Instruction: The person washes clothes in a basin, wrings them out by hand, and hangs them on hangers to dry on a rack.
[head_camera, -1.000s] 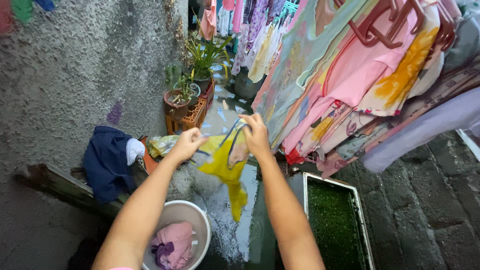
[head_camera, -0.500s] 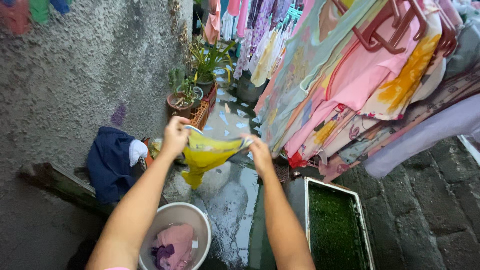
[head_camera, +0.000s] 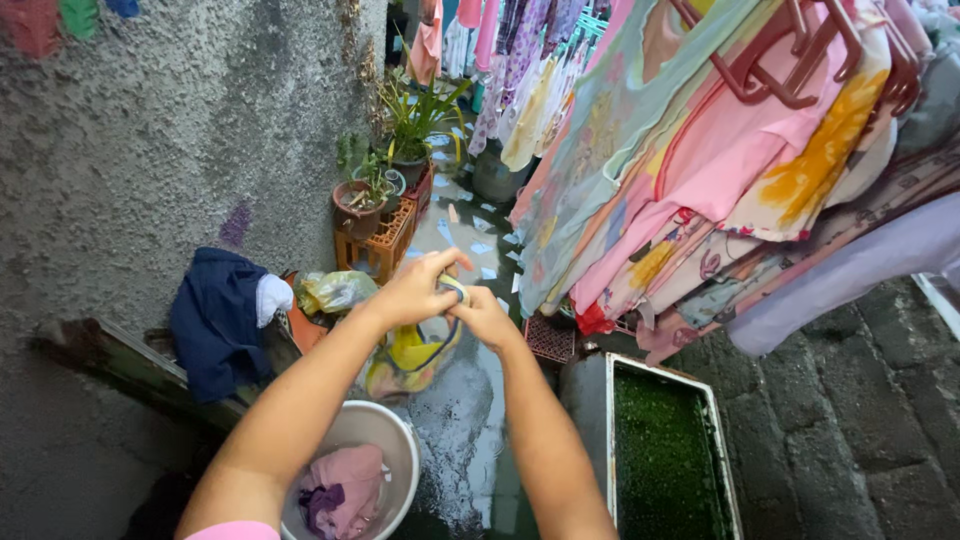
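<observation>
Near the middle of the frame, the left hand (head_camera: 415, 290) and the right hand (head_camera: 482, 318) are meeting, both closing tightly around the top of a yellow cloth (head_camera: 410, 358). The fingers of each hand are curling shut on the bunched fabric, and the two hands are touching each other. The rest of the cloth is hanging down below them in a crumpled fold, over wet ground.

Under the left forearm, at the bottom of the frame, a white bucket (head_camera: 398, 446) is sitting with pink and purple laundry (head_camera: 340, 490) lying inside it. A dark blue garment (head_camera: 213, 322) is draping over a ledge at the left, against the rough grey wall (head_camera: 160, 150). Potted plants (head_camera: 372, 190) are standing on an orange crate (head_camera: 385, 242) above the hands. Pink and patterned clothes on hangers (head_camera: 720, 160) are filling the upper right. A tank of green water (head_camera: 665, 460) is sitting at the lower right.
</observation>
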